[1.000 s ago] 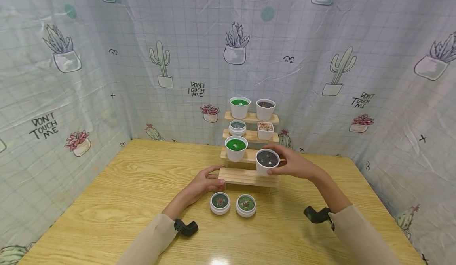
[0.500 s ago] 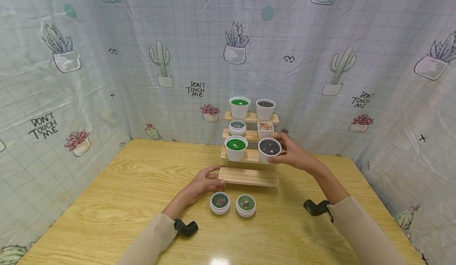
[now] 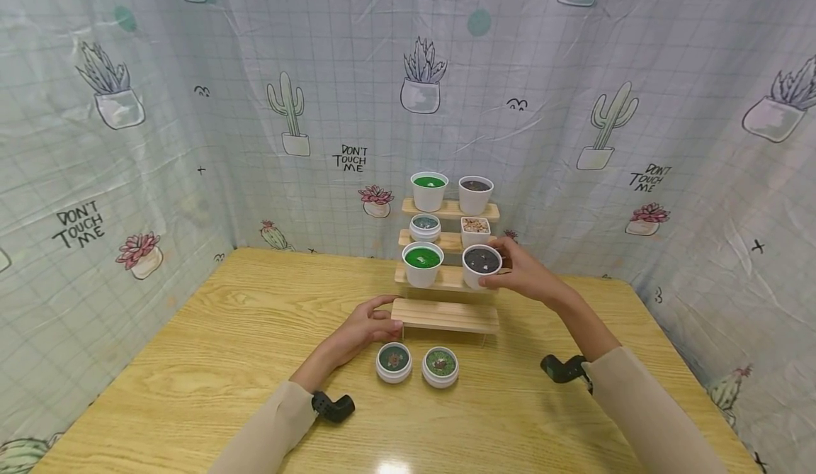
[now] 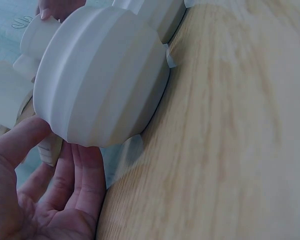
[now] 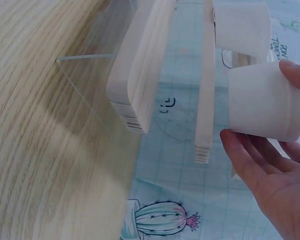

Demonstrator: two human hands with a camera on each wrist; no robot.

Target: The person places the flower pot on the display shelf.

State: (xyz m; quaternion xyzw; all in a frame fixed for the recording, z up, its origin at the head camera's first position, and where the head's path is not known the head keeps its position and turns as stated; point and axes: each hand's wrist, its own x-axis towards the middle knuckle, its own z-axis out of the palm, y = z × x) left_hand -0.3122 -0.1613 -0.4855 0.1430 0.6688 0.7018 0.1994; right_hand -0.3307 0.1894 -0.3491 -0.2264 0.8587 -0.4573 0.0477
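My right hand (image 3: 525,273) holds a white pot (image 3: 482,267) with a dark, soil-like top, thumb on the near side. In the right wrist view, a narrow gap shows between the base of this pot (image 5: 265,102) and the shelf board (image 5: 205,90) under it. Left of it on the same shelf sits a white pot with a bright green top (image 3: 422,267). My left hand (image 3: 360,331) grips the left end of the lowest board of a tiered wooden stand (image 3: 443,316). In the left wrist view, a ribbed white pot (image 4: 105,75) partly hides that grip.
Two low white pots, one dark-topped (image 3: 393,363) and one green-topped (image 3: 440,368), stand on the table (image 3: 255,332) before the stand. Higher shelves carry a green-topped pot (image 3: 429,192), a brown-topped pot (image 3: 475,195), a low round pot (image 3: 424,228) and a square pebble pot (image 3: 474,231).
My right hand has carried the dark-topped pot up and back from above the lowest board to the second shelf from the bottom, then slightly left. My left hand has stayed put.
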